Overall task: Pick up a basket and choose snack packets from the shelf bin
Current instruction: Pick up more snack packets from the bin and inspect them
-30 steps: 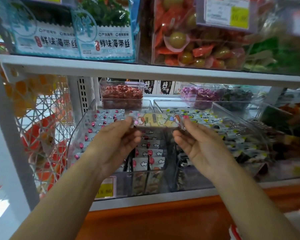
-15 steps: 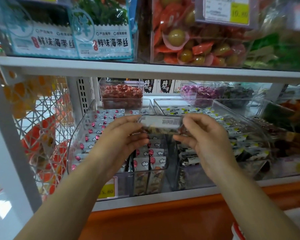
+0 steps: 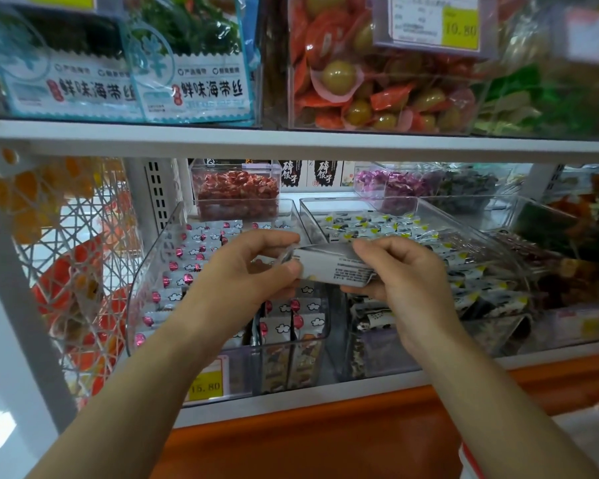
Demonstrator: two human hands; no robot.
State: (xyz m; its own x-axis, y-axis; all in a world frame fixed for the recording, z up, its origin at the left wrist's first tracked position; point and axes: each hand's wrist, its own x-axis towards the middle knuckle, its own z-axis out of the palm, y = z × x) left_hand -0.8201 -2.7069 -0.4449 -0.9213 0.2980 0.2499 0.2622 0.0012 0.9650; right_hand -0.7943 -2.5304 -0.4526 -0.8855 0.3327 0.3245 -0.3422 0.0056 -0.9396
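Two hands pinch one small silver-white foil snack packet (image 3: 336,267), printed back up: left hand (image 3: 242,274) on its left end, right hand (image 3: 408,285) on its right, fingers (image 3: 374,244) clamped on the edges, just above the bins. Risk: slick foil slips and drops back among lookalikes. Left clear plastic bin (image 3: 156,261) holds white cloud-print packets (image 3: 201,236); right clear plastic bin (image 3: 478,233) holds yellow-black-white packets (image 3: 377,221). Basket not seen.

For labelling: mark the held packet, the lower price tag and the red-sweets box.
packet (image 3: 339,269), head view, middle of its printed grey face.
lower price tag (image 3: 206,385), head view, yellow part with the figures.
red-sweets box (image 3: 236,195), head view, clear front wall.
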